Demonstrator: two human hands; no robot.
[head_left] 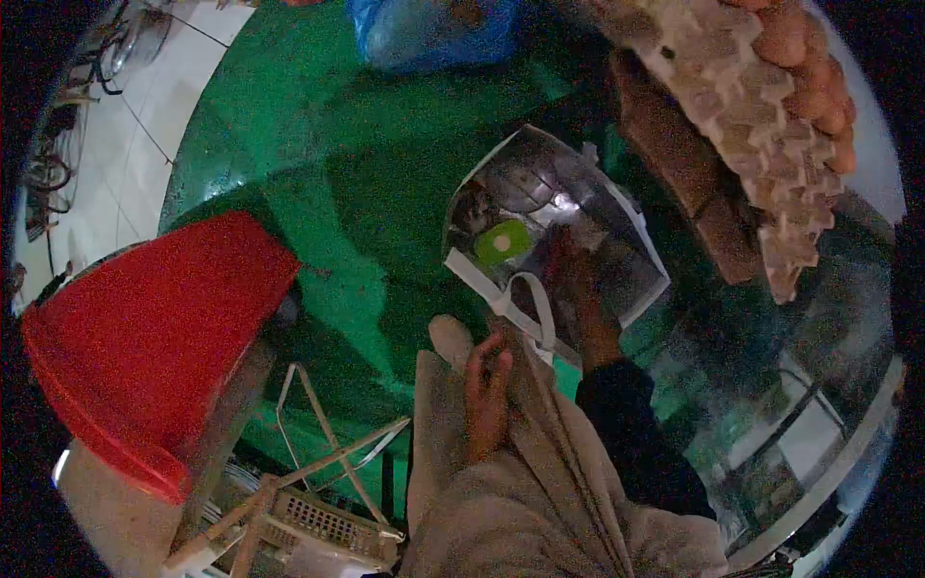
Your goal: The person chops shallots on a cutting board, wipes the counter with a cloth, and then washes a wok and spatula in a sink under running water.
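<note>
We cannot make out the fingers of the right hand (580, 284): they blur into the dim middle of the clear bag (624, 265), and whether they reach inside or lie over it we cannot say. Any print on the green item (504, 243) there is too small for us to read. The top edge cuts off the blue bag (434, 40) and, at upper right, the eggs (811, 60); at lower left, wooden legs (252, 515) hide part of the basket (328, 525).

Clear bag (540, 197) on green surface (275, 120)
</note>
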